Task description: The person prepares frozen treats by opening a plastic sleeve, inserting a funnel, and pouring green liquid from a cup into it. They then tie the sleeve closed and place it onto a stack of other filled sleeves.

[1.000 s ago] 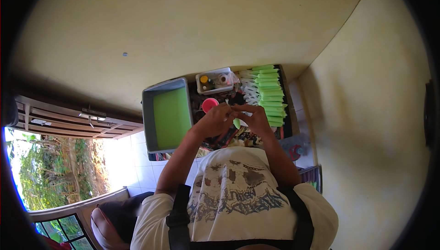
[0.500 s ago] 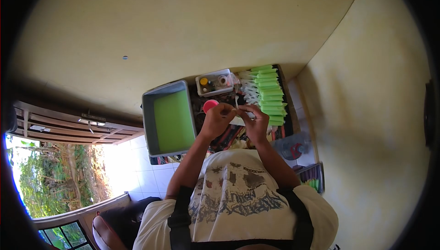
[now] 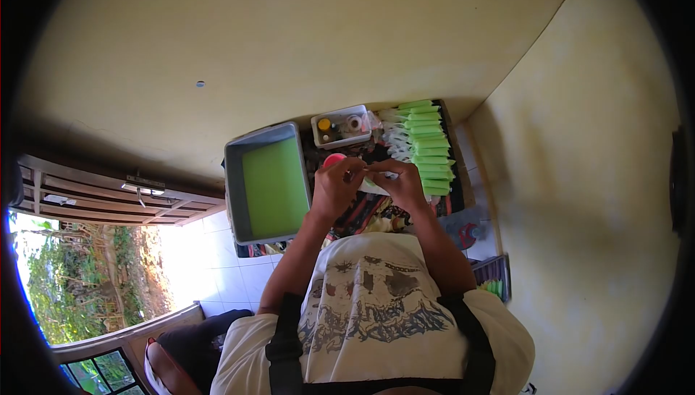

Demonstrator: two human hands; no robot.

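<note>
The table [image 3: 467, 194] has a wall behind it. A big tub [image 3: 232, 192] of green stuff [image 3: 275, 185] fills its left end. Green bags [image 3: 431, 153] lie in a row near the right edge. A white box [image 3: 346, 145] sits at the back, between them. Cloth [image 3: 371, 213] shows between the hands and the front edge. The left hand [image 3: 335, 191] and right hand [image 3: 402, 187] pinch a small bag [image 3: 372, 186], partly hidden, over the middle. A red cup [image 3: 333, 158] is just behind the left hand.

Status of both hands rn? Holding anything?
Left hand: fingers closed in a pinch; anything held is too small to tell.
Right hand: fingers pinched close to the left's; hold unclear.
</note>
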